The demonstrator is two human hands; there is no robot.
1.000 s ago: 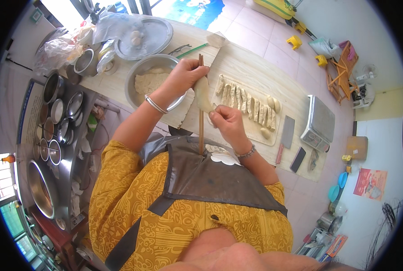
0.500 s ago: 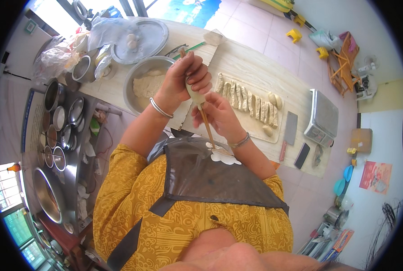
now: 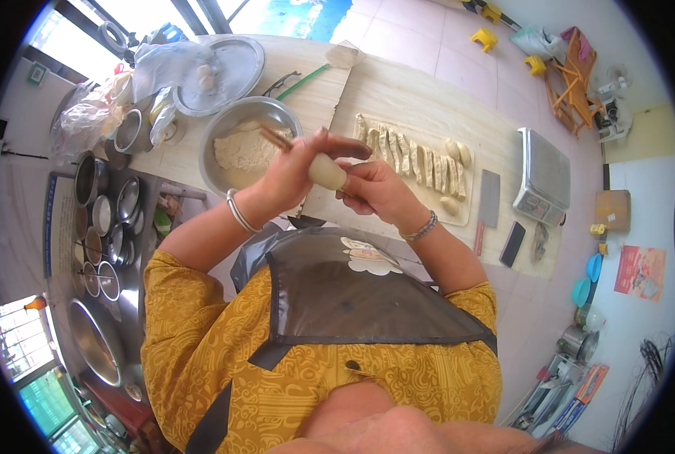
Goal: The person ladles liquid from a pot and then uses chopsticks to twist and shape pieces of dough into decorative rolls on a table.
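Note:
My left hand (image 3: 296, 170) has its fingers stretched to the right, and a smooth pale lump of dough (image 3: 327, 172) rests against its palm. Wooden chopsticks (image 3: 276, 138) stick out by the thumb side of that hand, toward the bowl; their other ends are hidden. With thumb and fingers, my right hand (image 3: 379, 189) pinches the right end of the dough. Beyond it lies a board (image 3: 458, 214) with a row of twisted pale strips (image 3: 417, 163) and a few oval pieces (image 3: 458, 151). A metal bowl (image 3: 210, 170) holding a floury mass (image 3: 245, 151) stands left of my left hand.
On the table to the right are a cleaver (image 3: 488, 200) with a red handle, a phone (image 3: 512, 244) and a scale (image 3: 543, 178). A round lid (image 3: 239, 64), plastic bags (image 3: 88, 113) and a green stick (image 3: 303, 82) lie at the far left. Metal pots (image 3: 91, 178) fill a side counter.
The left fist has loosened and its fingers now extend. The chopsticks have swung from pointing down toward my apron to pointing up-left. My right hand has moved onto the dough's end.

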